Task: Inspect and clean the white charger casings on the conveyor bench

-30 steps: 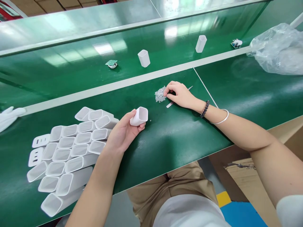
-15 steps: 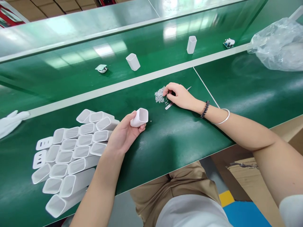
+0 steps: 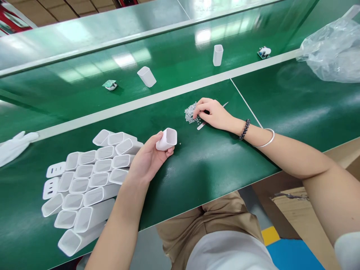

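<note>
My left hand [image 3: 149,157] is closed around a white rectangular plastic housing [image 3: 166,139], its hollow end tilted up toward the right. My right hand [image 3: 209,111] rests at the edge of a pile of small clear plastic pieces [image 3: 190,111]. Its thumb and index finger are bent together in a pinch over them; whatever is between the tips is too small to make out. Under that hand lies thin metal tweezers or a similar flat tool [image 3: 201,125], partly covered. One loose clear piece [image 3: 180,143] sits just right of the held housing.
Several white housings [image 3: 84,171] lie stacked at left, two showing slotted ends. A white glove [image 3: 17,147] is at far left. Beyond the pale strip [image 3: 157,98] are two housings [image 3: 147,77] and two small circuit boards [image 3: 110,84]. A clear plastic bag [image 3: 334,52] lies at right.
The housings and circuit boards beyond the pale strip have shifted left. My right fingertips have moved slightly at the pile; my left hand keeps its hold on the housing.
</note>
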The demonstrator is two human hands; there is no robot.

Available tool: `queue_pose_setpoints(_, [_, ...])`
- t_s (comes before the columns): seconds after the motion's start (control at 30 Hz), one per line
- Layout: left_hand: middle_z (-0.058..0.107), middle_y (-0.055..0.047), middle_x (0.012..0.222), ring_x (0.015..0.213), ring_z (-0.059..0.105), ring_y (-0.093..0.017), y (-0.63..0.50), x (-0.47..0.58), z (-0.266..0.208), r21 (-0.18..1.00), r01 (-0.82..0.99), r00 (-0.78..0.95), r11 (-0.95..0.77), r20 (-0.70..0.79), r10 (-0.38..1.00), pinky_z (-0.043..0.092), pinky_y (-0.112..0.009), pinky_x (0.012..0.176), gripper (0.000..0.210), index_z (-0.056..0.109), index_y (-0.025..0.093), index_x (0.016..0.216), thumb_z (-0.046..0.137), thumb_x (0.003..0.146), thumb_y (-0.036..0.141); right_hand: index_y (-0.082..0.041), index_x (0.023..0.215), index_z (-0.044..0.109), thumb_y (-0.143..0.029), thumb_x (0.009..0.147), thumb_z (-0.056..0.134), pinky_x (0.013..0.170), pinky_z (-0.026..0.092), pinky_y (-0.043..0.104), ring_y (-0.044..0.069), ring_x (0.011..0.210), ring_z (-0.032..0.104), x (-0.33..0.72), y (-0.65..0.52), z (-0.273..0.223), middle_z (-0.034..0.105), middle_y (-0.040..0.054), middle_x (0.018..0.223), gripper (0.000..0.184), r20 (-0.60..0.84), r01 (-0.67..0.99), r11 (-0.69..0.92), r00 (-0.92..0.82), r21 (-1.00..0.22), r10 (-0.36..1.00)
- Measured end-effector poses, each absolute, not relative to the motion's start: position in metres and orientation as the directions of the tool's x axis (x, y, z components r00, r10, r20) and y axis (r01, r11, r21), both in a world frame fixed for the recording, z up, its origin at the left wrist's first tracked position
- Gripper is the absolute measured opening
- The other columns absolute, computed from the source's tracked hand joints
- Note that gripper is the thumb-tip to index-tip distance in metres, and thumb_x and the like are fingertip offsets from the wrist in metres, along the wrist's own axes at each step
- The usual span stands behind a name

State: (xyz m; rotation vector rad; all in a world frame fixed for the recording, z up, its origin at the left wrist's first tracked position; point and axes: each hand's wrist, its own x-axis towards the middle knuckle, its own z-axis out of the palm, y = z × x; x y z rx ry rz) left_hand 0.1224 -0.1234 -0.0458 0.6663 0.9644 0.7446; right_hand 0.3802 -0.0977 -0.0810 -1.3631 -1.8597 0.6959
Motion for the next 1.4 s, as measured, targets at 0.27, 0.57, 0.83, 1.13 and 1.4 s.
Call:
queue_pose_setpoints(0.27, [0.062,-0.003,0.085,0.061,0.054,-0.009,-0.123,0.121,-0.046,0.774,-0.253,0.373,0.580,-0.475,0.797,0.049,-0.021,0.056,0.022,0.064,0.014,0.090,0.075,0.080,0.031,-0.016,0.071,0.068,-0.003,0.076,0.044,0.079,0.047,0.033,0.017,0.077,0.056,0.378,-0.099,-0.077,0.063,0.0049,0.091,0.027,0.218,0.530,0.258,-0.139,-0.808,0.966])
queue_pose_setpoints(0.57, [0.061,-0.003,0.086,0.061,0.053,-0.009,-0.123,0.121,-0.046,0.773,-0.257,0.375,0.580,-0.473,0.797,0.050,-0.021,0.056,0.024,0.064,0.013,0.089,0.076,0.079,0.031,-0.015,0.079,0.069,-0.014,0.072,0.059,0.076,0.044,0.032,0.018,0.082,0.056,0.380,-0.097,-0.081,0.065,0.0053,0.091,0.012,0.248,0.546,0.288,-0.148,-0.787,0.957])
queue_pose_setpoints(0.83, [0.061,-0.005,0.088,0.063,0.053,-0.010,-0.123,0.121,-0.048,0.775,-0.244,0.378,0.583,-0.478,0.793,0.050,-0.021,0.057,0.023,0.064,0.013,0.091,0.074,0.081,0.031,-0.015,0.078,0.068,-0.012,0.073,0.061,0.076,0.045,0.032,0.018,0.081,0.056,0.381,-0.096,-0.080,0.064,0.0048,0.088,0.009,0.211,0.545,0.265,-0.160,-0.795,0.964])
queue_pose_setpoints(1.13, [0.060,-0.004,0.088,0.063,0.052,-0.010,-0.123,0.121,-0.047,0.769,-0.253,0.370,0.587,-0.483,0.793,0.050,-0.021,0.056,0.023,0.063,0.013,0.091,0.074,0.081,0.031,-0.014,0.076,0.067,-0.012,0.075,0.065,0.066,0.047,0.028,0.014,0.067,0.057,0.395,-0.091,-0.072,0.063,0.0015,0.079,0.003,0.083,0.470,0.187,-0.233,-0.863,0.969])
queue_pose_setpoints(1.4, [0.059,-0.003,0.087,0.064,0.053,-0.010,-0.123,0.121,-0.046,0.769,-0.258,0.374,0.585,-0.478,0.795,0.051,-0.020,0.056,0.023,0.064,0.013,0.088,0.076,0.079,0.031,-0.014,0.076,0.069,-0.012,0.074,0.066,0.072,0.048,0.029,0.014,0.075,0.056,0.401,-0.089,-0.069,0.061,0.0034,0.087,0.004,0.114,0.515,0.265,-0.306,-0.815,0.945])
